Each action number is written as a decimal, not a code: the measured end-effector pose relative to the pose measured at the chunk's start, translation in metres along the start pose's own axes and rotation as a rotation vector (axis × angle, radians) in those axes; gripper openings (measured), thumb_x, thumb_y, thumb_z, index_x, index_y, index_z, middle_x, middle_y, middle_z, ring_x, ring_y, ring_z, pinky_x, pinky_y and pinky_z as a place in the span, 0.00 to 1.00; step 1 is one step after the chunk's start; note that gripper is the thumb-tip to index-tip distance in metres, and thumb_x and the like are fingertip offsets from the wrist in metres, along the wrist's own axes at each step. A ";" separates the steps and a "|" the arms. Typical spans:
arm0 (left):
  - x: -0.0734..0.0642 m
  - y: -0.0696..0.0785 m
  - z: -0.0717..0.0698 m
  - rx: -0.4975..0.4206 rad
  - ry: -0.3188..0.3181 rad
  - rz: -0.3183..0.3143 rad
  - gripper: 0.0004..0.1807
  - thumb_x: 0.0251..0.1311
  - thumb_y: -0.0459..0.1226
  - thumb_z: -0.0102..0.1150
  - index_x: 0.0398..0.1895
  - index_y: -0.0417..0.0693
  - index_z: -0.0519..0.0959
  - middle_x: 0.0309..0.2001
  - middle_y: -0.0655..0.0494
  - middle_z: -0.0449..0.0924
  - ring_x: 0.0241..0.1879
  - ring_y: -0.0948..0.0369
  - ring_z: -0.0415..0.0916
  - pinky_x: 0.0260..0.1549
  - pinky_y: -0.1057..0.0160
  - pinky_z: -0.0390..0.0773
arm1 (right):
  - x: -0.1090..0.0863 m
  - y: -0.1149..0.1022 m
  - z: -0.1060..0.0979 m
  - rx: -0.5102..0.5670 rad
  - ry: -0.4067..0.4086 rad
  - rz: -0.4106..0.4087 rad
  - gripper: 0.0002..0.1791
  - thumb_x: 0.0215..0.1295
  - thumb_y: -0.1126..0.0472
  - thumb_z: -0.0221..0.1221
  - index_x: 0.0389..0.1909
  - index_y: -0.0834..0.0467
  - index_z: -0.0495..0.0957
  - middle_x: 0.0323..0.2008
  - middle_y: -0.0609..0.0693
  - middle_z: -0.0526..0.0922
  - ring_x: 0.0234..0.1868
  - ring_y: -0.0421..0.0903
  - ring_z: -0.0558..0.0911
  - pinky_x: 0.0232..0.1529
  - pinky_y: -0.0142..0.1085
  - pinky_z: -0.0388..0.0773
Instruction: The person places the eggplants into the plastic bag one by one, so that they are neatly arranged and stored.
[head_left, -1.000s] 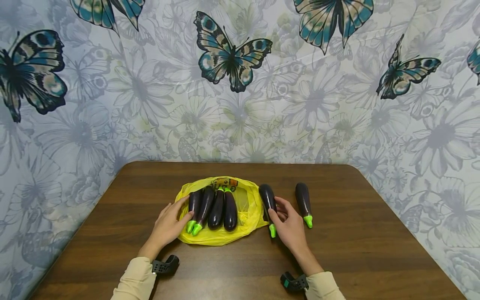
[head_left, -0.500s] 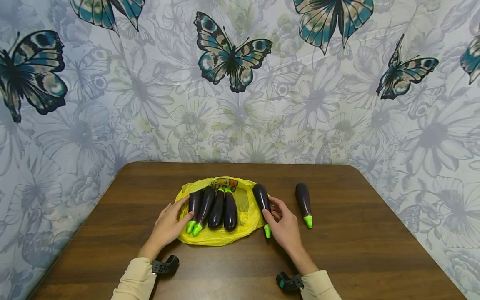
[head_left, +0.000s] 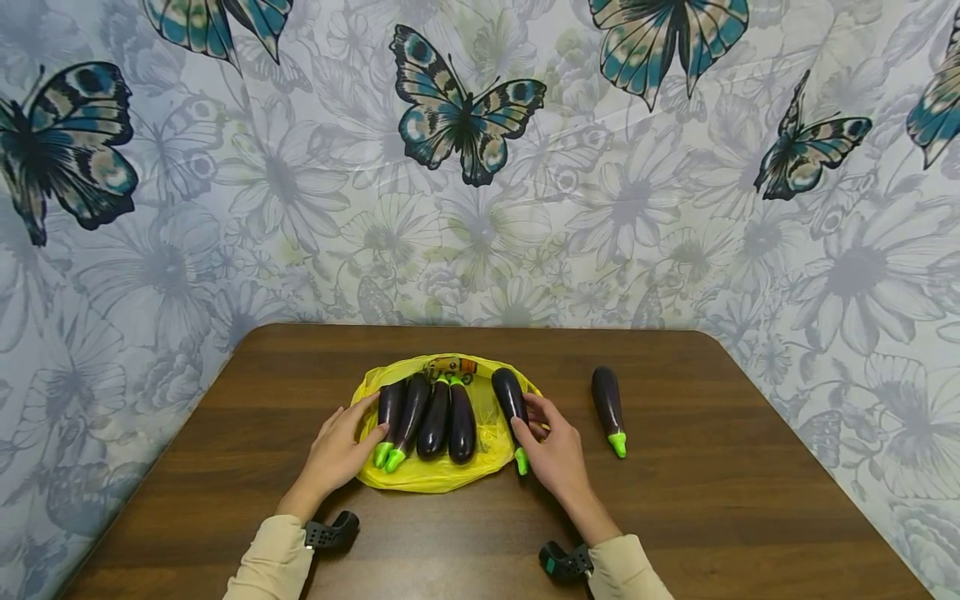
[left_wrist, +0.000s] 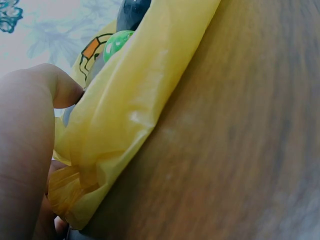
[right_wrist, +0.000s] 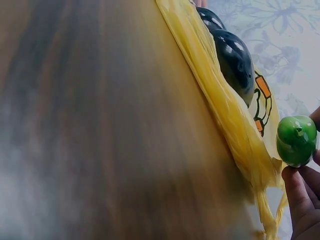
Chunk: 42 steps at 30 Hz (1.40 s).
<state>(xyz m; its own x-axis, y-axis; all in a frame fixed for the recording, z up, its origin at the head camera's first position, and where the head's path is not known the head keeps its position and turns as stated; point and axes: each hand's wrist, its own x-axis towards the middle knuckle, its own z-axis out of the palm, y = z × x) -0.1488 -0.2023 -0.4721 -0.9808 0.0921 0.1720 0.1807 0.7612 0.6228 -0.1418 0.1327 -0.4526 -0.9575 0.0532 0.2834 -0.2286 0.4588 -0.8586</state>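
A yellow plastic bag (head_left: pixel 427 477) lies spread on the table with several dark purple eggplants (head_left: pixel 433 425) side by side on it. My left hand (head_left: pixel 341 446) grips the bag's left edge, its thumb reaching over onto the leftmost eggplant (head_left: pixel 388 412). In the left wrist view the thumb (left_wrist: pixel 67 87) bends over the yellow plastic and other fingers sit low against its outside. My right hand (head_left: pixel 555 446) holds another eggplant (head_left: pixel 510 396) over the bag's right side, green stem toward me. The right wrist view shows that green stem end (right_wrist: pixel 296 140) between fingers (right_wrist: pixel 299 197).
One more eggplant (head_left: pixel 607 404) lies on the brown wooden table (head_left: pixel 712 475), to the right of my right hand. Behind the table hangs a floral cloth (head_left: pixel 480 250) with butterflies. Black devices (head_left: pixel 333 531) are strapped to both wrists.
My right hand has moved left with its eggplant, from the bag's right edge to over the bag. My left hand and the other eggplants have stayed in place.
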 end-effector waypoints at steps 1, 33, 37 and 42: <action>0.000 0.000 0.000 0.000 0.003 0.004 0.34 0.74 0.46 0.57 0.79 0.45 0.63 0.75 0.39 0.66 0.76 0.39 0.60 0.76 0.35 0.47 | 0.000 0.000 0.001 -0.001 0.002 -0.004 0.24 0.70 0.59 0.66 0.65 0.55 0.77 0.58 0.55 0.84 0.56 0.51 0.85 0.57 0.42 0.83; -0.002 0.001 0.001 0.003 0.000 -0.013 0.35 0.74 0.48 0.55 0.79 0.47 0.62 0.76 0.40 0.65 0.77 0.36 0.55 0.74 0.31 0.48 | 0.008 -0.003 0.030 -0.010 -0.040 -0.018 0.24 0.70 0.57 0.66 0.64 0.57 0.78 0.61 0.57 0.83 0.55 0.53 0.85 0.56 0.44 0.84; -0.001 0.000 0.001 0.009 0.000 -0.013 0.35 0.74 0.48 0.55 0.79 0.48 0.62 0.76 0.40 0.65 0.77 0.36 0.55 0.74 0.31 0.49 | 0.008 -0.002 0.032 -0.011 -0.050 -0.018 0.23 0.70 0.56 0.66 0.64 0.57 0.78 0.61 0.56 0.83 0.55 0.53 0.85 0.56 0.44 0.84; -0.001 0.001 0.000 0.011 0.000 -0.011 0.35 0.74 0.49 0.55 0.79 0.48 0.62 0.76 0.40 0.65 0.77 0.36 0.55 0.74 0.31 0.49 | 0.008 -0.002 0.033 -0.023 -0.051 -0.009 0.23 0.70 0.56 0.66 0.63 0.56 0.79 0.60 0.56 0.83 0.55 0.52 0.85 0.57 0.44 0.84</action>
<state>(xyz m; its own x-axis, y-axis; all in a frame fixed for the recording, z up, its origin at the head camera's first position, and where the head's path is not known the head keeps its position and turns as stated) -0.1478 -0.2019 -0.4720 -0.9827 0.0833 0.1651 0.1687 0.7693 0.6162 -0.1545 0.1028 -0.4634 -0.9633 0.0039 0.2684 -0.2338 0.4791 -0.8460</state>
